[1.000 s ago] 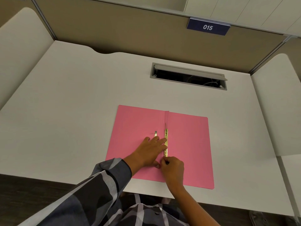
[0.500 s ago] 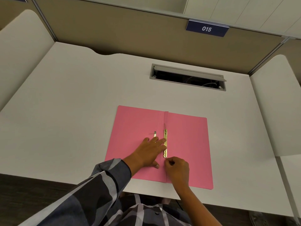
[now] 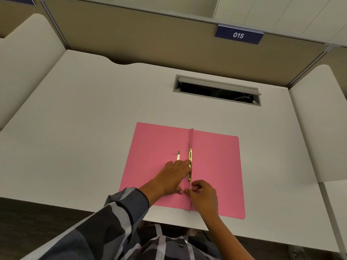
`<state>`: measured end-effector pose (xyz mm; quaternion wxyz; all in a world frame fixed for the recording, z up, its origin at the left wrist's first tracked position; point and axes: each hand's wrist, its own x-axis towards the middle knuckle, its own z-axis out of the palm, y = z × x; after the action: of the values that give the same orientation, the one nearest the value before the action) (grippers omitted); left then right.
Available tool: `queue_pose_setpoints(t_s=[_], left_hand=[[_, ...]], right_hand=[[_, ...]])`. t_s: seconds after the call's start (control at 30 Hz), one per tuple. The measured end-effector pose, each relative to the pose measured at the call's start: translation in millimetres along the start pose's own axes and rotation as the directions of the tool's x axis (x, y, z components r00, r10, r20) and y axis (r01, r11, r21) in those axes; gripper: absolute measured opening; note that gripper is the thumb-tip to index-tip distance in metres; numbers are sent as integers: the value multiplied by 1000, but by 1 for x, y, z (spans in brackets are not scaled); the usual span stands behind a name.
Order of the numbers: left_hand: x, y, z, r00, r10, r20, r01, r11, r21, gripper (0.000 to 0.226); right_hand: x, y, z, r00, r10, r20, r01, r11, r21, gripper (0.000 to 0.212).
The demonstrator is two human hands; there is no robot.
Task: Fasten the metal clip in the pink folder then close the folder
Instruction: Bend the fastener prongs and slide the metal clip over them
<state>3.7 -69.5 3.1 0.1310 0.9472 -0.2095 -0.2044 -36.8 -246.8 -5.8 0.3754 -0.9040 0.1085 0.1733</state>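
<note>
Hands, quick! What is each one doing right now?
Left hand: open, pressed flat on the pink folder beside the metal clip.
Right hand: fingers pinched shut at the clip's near end; the held part is too small to tell.

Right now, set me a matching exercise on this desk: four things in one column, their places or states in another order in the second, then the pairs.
Things:
1. pink folder
2. left hand
3. right hand
4. cable hatch

Places or states:
A. lid raised, at the far side of the desk
B. pinching at the near end of the gold metal clip
C. lying open and flat
D. pressed flat on the folder's left leaf, fingers against the clip

Pairs: 1-C, 2-D, 3-B, 4-A
</note>
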Motion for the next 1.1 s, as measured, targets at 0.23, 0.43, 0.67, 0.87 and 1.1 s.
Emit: queue_pose_setpoints(t_s=[0.23,0.43,0.67,0.87,1.1], left_hand=[[-5,3,8,999,-43,-8,42,996,-81,114],[-6,6,8,999,-44,16,45,998,-41,112],[2,16,-4,997,-61,47,52,984,172,110],[6,23,-6,995,-83,58,65,963,260,107],[3,22,-4,994,-103,46,87,960,265,108]], right_hand=[[2,5,0,999,-27,26,26,999,46,24],[23,0,-13,996,-78,-51,80,995,55,21],[98,-62,-45,895,-429,121,444,836,-322,37],[142,-97,-66,707,-494,506,704,427,-568,46],[156,-107,-71,629,-502,594,771,304,-559,29]])
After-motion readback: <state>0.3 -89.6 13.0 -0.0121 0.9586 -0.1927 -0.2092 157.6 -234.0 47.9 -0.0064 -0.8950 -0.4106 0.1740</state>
